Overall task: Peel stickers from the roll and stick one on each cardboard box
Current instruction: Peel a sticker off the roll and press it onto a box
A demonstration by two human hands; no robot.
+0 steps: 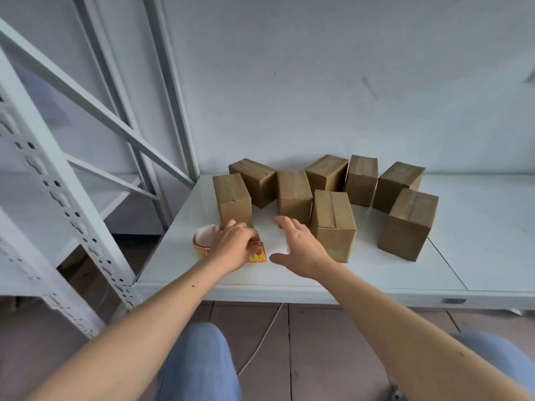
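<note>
Far left: white slotted shelving upright point(60, 198), not part of the job.

Sticker roll point(202, 241) lies on the white shelf top point(376, 273) at its near left edge, beside the left hand point(234, 247), probably kept there so the strip can be fed without reaching.

Left hand: fingers curled down over the strip, pinching an orange-yellow sticker point(257, 254) at its upper edge; whether it is lifted off the backing I cannot tell.

Right hand point(301, 250): fingers spread and loose, holding nothing, hovering above the shelf just right of the sticker, likely ready to take it or steady the strip.

Behind and to the right: seven taped cardboard boxes point(333, 221), loosely clustered, tops showing. No sticker is visible on any, so labelling looks barely begun.
</note>
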